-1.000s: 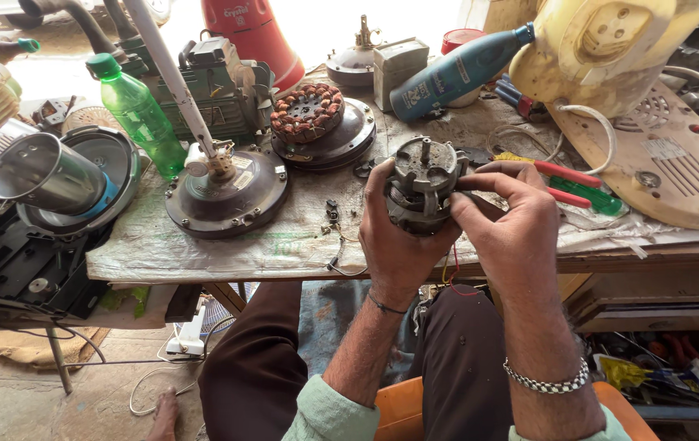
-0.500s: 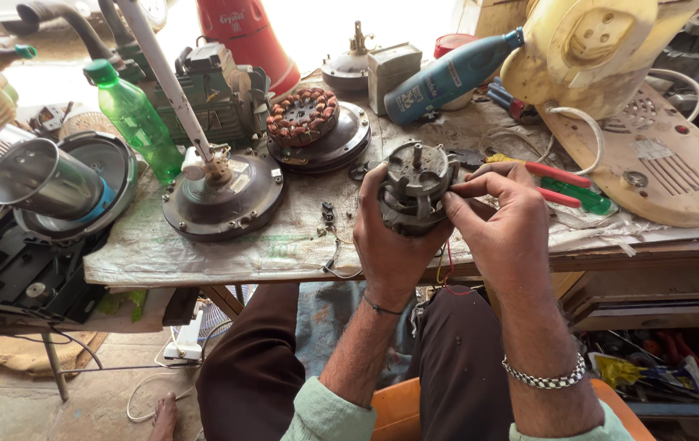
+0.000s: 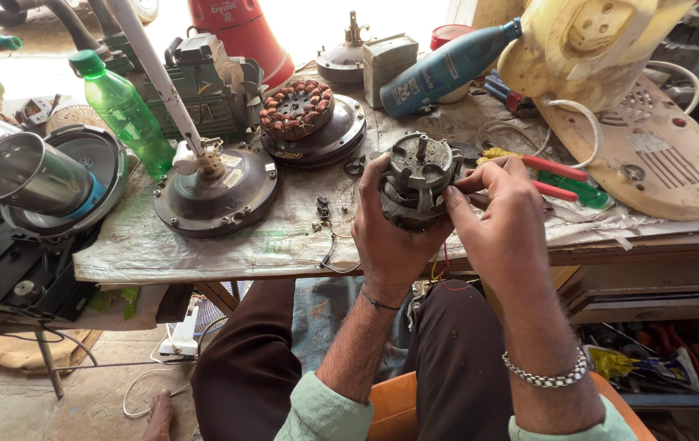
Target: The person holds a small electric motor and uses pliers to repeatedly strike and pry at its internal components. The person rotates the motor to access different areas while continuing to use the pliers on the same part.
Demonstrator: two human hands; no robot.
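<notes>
My left hand (image 3: 388, 237) grips a small round grey electric motor (image 3: 416, 175) from below and the left, holding it above the near edge of the workbench (image 3: 227, 245). The motor's short shaft points up and away from me. My right hand (image 3: 500, 216) is closed against the motor's right side, fingertips pinching at its rim. Thin red wires (image 3: 445, 273) hang down below the motor between my wrists.
On the bench stand a fan motor housing with a white rod (image 3: 214, 188), a copper-wound stator on a plate (image 3: 299, 110), a green plastic bottle (image 3: 125, 110), a blue bottle (image 3: 443, 73), a cream appliance base (image 3: 643, 151) and red and green tools (image 3: 562, 184). A steel jar (image 3: 26, 175) sits left.
The motor and both hands have stayed near the bench edge; my right fingers have shifted slightly along the motor's right rim.
</notes>
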